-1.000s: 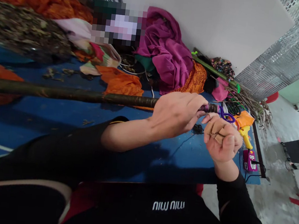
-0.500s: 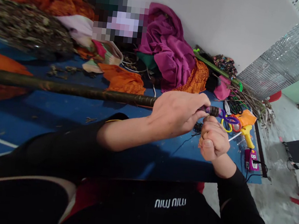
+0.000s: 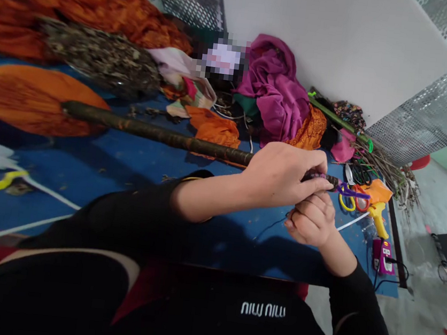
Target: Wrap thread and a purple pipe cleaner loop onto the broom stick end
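Note:
A long dark-green stick (image 3: 163, 133) runs across above the table, its far end over orange cloth. My left hand (image 3: 283, 174) is wrapped round it near the right end, with the thumb stretched along the stick. Dark and pinkish wrapping (image 3: 314, 176) shows on the stick beside my left fingers. At the tip, a purple loop (image 3: 353, 191) sticks out; whether it is fixed to the stick I cannot tell. Just under the left thumb, my right hand (image 3: 312, 220) is closed in a fist, and what it holds is hidden.
The blue table (image 3: 134, 173) bears orange cloth (image 3: 33, 97), dried plant matter (image 3: 102, 59), magenta cloth (image 3: 276, 93) and twigs (image 3: 394, 160). At right lie scissors with yellow and red handles (image 3: 346, 202), a yellow glue gun (image 3: 379, 218) and a purple power strip (image 3: 383, 255).
The view has swung left, showing more orange cloth and the stick's far end. My right fist has turned and dropped slightly below the stick. My left hand still grips the stick.

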Tool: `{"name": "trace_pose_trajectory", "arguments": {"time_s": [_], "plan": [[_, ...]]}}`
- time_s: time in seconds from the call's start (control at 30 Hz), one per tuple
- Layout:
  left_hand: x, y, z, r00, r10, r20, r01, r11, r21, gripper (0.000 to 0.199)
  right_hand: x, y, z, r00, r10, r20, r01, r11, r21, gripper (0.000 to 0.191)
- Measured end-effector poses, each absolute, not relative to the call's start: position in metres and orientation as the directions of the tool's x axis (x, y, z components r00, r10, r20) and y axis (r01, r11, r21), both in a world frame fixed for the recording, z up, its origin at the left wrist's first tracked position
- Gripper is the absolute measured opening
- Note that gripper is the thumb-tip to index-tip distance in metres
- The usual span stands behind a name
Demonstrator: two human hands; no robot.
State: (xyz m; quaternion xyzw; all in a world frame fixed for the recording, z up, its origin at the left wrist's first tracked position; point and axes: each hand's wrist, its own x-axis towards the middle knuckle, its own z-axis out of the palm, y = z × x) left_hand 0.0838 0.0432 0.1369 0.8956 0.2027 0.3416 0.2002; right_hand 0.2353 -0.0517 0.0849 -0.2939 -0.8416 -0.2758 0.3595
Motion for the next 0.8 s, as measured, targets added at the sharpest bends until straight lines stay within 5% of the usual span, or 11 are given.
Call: {"name": "trace_pose_trajectory", "arguments": {"time_s": [0.53,0.67,0.8], "plan": [[0.077,0.05,0.149,0.621,0.542,0.566,0.228,-0.816,0.531,0.025,0.223,-0.075,0.089,-0.68,0.302,0.668,0.611,0.736,0.29,0.017],[0.078,0.05,0.15,0.637,0.561,0.529,0.224,-0.791,0.569,0.024,0.22,-0.069,0.086,-0.446,0.494,0.746,0.637,0.761,-0.123,0.05],[0.079,0.05,0.149,0.655,0.576,0.489,0.233,-0.769,0.595,0.022,0.21,-0.06,0.086,0.277,0.587,0.76,0.38,0.66,-0.648,0.056]]}}
